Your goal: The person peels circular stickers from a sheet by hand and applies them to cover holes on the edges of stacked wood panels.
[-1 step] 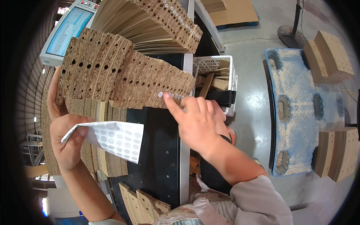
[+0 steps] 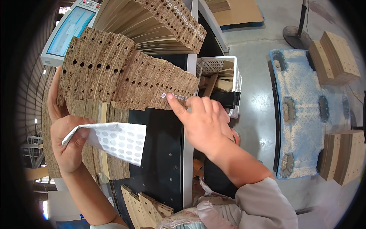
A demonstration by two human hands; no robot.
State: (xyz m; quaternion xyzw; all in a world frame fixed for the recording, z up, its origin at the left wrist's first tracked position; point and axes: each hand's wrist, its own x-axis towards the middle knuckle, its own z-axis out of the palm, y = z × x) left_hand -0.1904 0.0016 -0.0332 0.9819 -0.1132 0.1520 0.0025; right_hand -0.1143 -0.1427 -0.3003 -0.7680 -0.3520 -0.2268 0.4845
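Note:
A fanned row of particleboard panels (image 2: 126, 78), their edges drilled with holes, lies across the black table. Small round white stickers (image 2: 163, 95) run in a line along the lower right of those edges. My right hand (image 2: 204, 120) stretches its index finger onto a panel edge in that line, covering the spot beneath. Its other fingers are loosely bent and no object shows in them. My left hand (image 2: 68, 133) pinches a white sheet of round stickers (image 2: 118, 141) under its thumb, while its index finger reaches up along the row's left end.
More fanned panels (image 2: 152, 28) lie behind, near a screen (image 2: 70, 30). A white plastic crate (image 2: 238, 82) with wood offcuts stands right of the black table (image 2: 162, 160). Drilled boards (image 2: 131, 206) lie near me. A blue pallet (image 2: 305, 114) with stacked panels (image 2: 341, 57) is on the floor.

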